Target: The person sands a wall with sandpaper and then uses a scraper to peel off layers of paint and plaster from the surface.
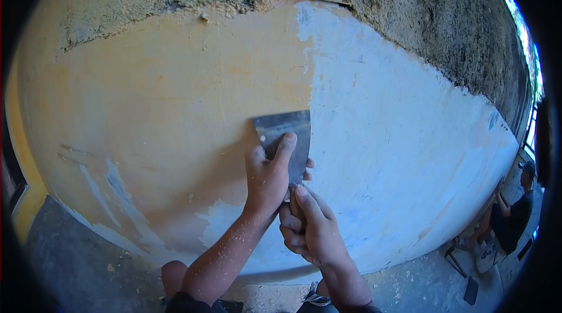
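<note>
A wide metal scraper (300, 152) is held up against the wall, its broad edge at the border between yellowish paint (193, 90) and a pale bluish-white scraped area (398, 120). My left hand (270, 181) grips the blade, with the thumb flat on its face and fingertips showing past its right side. Lower down, my right hand (313, 225) is wrapped round the handle, which is mostly hidden by the fingers. Light flecks cover both forearms.
Rough bare plaster (451, 20) runs along the top of the wall. A seated person in dark clothes (512, 216) is at the far right, near a dark flat piece (470, 291) on the floor. Flakes lie on the grey floor (76, 254). A yellow frame (29, 178) stands at left.
</note>
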### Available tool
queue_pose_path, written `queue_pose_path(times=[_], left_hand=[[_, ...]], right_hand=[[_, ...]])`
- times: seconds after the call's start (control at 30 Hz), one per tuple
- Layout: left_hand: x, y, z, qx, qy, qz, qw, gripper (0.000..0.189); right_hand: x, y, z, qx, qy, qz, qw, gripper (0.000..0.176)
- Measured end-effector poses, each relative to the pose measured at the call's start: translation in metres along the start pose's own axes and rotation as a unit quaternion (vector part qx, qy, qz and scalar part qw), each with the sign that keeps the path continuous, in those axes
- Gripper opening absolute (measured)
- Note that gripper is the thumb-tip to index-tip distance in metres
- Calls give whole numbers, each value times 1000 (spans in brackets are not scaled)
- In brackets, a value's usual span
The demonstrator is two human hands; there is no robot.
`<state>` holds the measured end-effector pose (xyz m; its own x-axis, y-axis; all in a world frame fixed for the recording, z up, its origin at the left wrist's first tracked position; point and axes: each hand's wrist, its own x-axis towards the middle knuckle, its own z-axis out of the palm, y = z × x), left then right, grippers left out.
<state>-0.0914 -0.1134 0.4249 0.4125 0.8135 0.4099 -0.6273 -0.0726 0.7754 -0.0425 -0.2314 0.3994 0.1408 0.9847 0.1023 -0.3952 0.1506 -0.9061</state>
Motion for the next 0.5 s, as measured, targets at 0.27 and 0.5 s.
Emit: queue_pose_path(times=[0.27,0.5], left_hand=[[13,2,-2,45,-7,23,999,28],[-2,-7,1,-1,7,32,999,25]], right_hand=[[11,-11,5,26,0,7,1000,28],[-2,-12,0,68,-18,43,997,26]])
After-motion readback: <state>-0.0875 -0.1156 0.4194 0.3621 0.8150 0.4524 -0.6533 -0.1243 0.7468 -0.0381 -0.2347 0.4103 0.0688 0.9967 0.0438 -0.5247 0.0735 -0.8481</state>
